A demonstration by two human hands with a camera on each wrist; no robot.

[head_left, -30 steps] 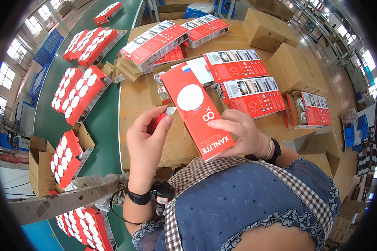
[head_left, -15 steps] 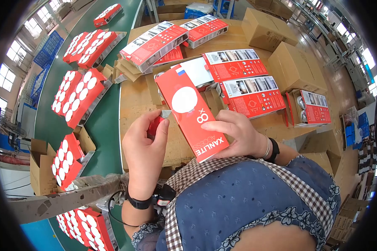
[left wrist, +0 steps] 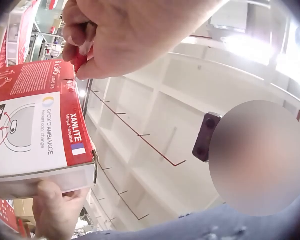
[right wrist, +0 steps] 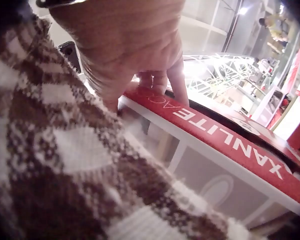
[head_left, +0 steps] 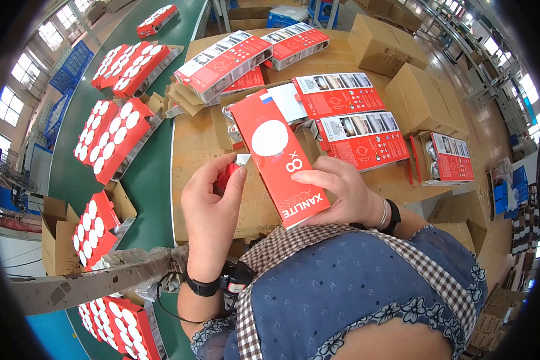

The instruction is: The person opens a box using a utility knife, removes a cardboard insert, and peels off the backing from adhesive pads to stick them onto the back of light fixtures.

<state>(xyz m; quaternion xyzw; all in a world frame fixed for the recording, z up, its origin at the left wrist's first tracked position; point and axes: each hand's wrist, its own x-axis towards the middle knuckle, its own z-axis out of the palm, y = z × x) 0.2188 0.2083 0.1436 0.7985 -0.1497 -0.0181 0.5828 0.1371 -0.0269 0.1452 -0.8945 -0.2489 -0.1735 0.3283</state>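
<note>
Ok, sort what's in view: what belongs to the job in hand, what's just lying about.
Likely the job:
- XANLITE box, in right hand
- small red item, in left hand

Apparently lying about:
- brown cartons
- blue crate

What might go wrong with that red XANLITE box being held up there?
The XANLITE box might tip or slip, since the right hand grips it only near one end. The small red item in the left hand is close to the box's side and might scuff the cardboard.
</note>
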